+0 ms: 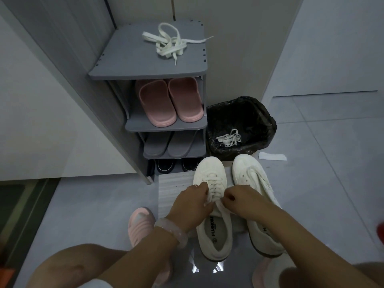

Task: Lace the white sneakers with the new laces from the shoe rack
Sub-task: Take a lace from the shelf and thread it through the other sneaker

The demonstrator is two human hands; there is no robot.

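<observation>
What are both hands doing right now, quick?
Left hand: fingers curled, pinching the lace on the left sneaker.
Right hand: fingers curled, pinching the same lace at that sneaker's tongue.

Bare forearms, no sleeves. Pale pink bangle [171,230] on left wrist. Pink ribbed slippers [140,224] on feet. Bare knees, white hem at bottom edge.

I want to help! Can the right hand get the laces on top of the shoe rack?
Probably yes. Nothing covers the laces on the shoe rack, but the right hand is busy pinching lace on the left sneaker and must let go first.
</observation>
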